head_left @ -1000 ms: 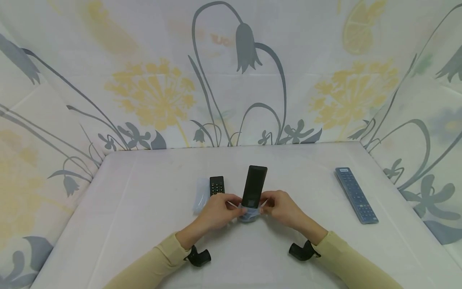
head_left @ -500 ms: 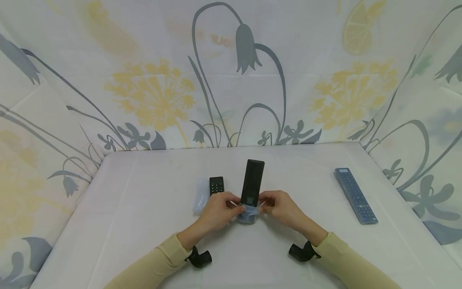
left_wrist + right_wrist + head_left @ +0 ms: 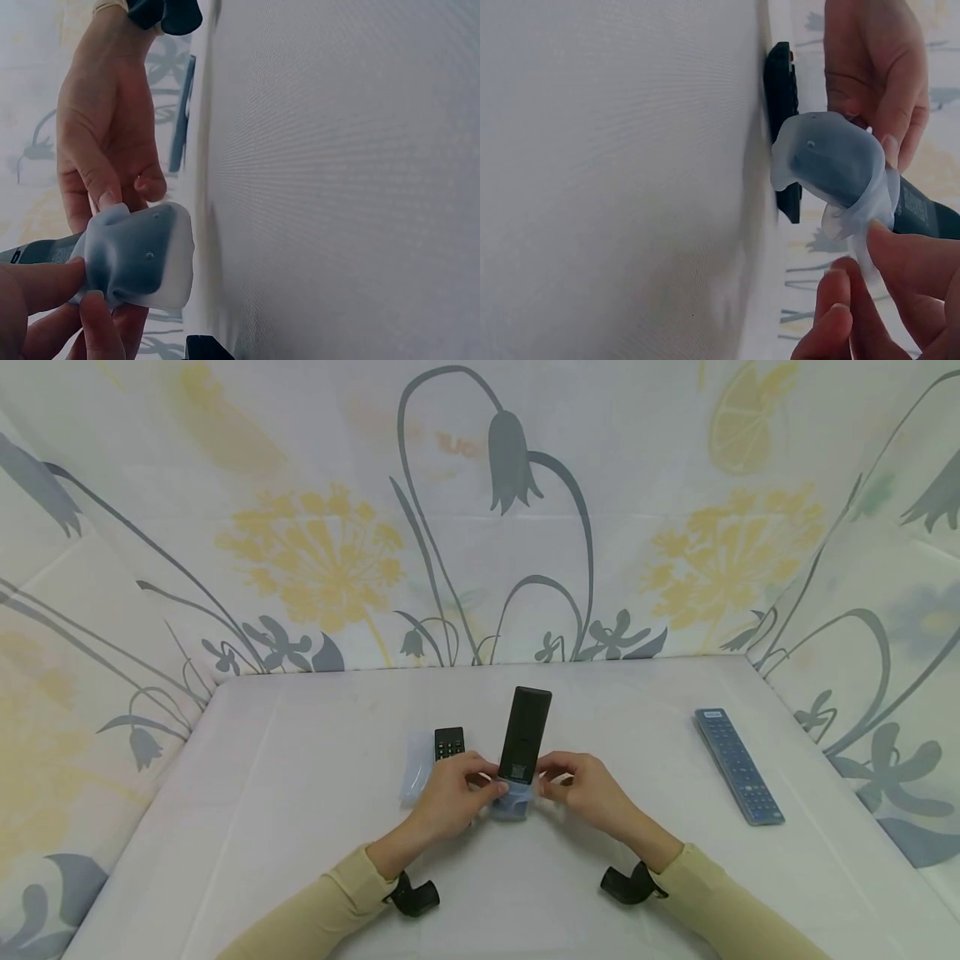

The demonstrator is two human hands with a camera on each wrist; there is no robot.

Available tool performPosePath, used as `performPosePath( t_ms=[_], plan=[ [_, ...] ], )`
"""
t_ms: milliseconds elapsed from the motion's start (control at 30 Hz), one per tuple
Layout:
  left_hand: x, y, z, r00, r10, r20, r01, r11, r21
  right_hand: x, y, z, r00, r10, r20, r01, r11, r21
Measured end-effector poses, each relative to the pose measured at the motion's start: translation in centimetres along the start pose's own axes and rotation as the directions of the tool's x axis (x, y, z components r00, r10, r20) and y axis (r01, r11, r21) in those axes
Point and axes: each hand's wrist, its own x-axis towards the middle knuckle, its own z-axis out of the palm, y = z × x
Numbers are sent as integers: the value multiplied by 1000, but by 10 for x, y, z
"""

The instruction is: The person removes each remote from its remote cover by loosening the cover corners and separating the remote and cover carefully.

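A black remote control [image 3: 527, 731] stands upright, tilted slightly, with its lower end inside a translucent bluish sleeve [image 3: 513, 802]. My left hand [image 3: 453, 789] pinches the sleeve's left edge against the remote between thumb and fingers. On the other side, my right hand [image 3: 583, 789] pinches the sleeve's right edge. Seen from the left wrist, the soft sleeve [image 3: 127, 259] is bunched around the remote's end, and a pale part of it extends past that end. In the right wrist view, folds of the sleeve [image 3: 832, 161] gather near my right thumb.
A smaller black remote with buttons [image 3: 449, 742] lies behind my left hand, beside a flat translucent sleeve [image 3: 417, 768]. Farther right lies a long remote in a bluish cover [image 3: 738, 767]. The white table [image 3: 300, 760] meets a flower-patterned cloth backdrop [image 3: 480, 527].
The remote's top end has risen a little in the head view and shifted slightly. Both hands keep their pinch on the sleeve and have hardly moved.
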Motion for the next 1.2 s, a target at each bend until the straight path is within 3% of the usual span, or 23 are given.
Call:
performPosePath(
  t_ms=[567,900,1200],
  plan=[
    [1,1,-2,998,43,-36,-43,999,-8,-1,-4,-4,986,-27,-164,29,1000,6],
    [0,0,-1,997,69,-46,-68,997,33,2,-20,-19,968,-39,-246,78,985,154],
    [-1,2,-1,990,117,-83,-113,992,58,2,-27,-25,959,-31,-282,91,975,204]
  ],
)
